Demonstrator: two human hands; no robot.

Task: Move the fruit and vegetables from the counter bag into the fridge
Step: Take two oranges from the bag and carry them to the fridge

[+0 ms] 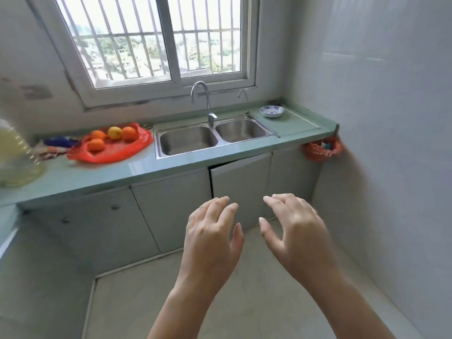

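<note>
Green counter (146,167), sink (188,143), fruit (115,132) on red bag (117,152), L hand (210,238), R hand (298,233) fingers (288,204) spread, empty

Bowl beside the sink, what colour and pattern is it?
The bowl is white with blue markings; the head view shows it.

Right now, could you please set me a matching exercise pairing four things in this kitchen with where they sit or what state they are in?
1 yellow fruit
2 patterned bowl
3 big bottle
4 cabinet door

A right of the sink
B slightly ajar
C on the red bag
D far left of the counter

Pairs: 1-C, 2-A, 3-D, 4-B
</note>
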